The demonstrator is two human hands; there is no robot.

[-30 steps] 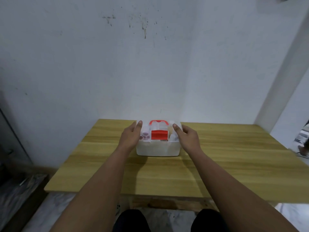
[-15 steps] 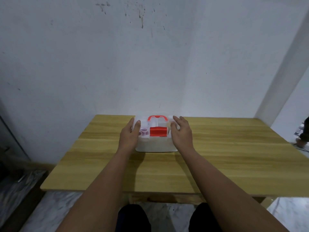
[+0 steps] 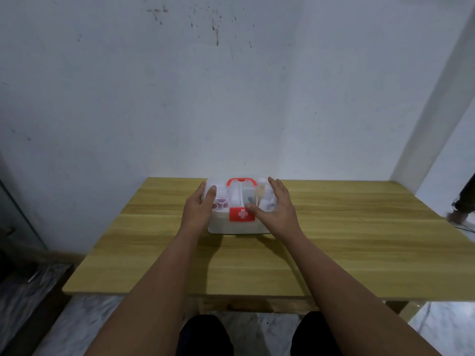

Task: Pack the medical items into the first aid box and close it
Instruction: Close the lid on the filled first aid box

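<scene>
We have the translucent white plastic first aid box between our hands, lid down, items visible inside; left hand presses its side, right hand open over the red latch. We judge only latching remains.

Box contents blurred behind clear lid

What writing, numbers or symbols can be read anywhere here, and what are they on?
White cross sign, no letters: on the red latch at the front of the first aid box.
Faint bluish marks on a white item seen through the clear lid by the right hand: too blurred to read.
No words or numbers can be read on the red handle, the table or the wall.
</scene>
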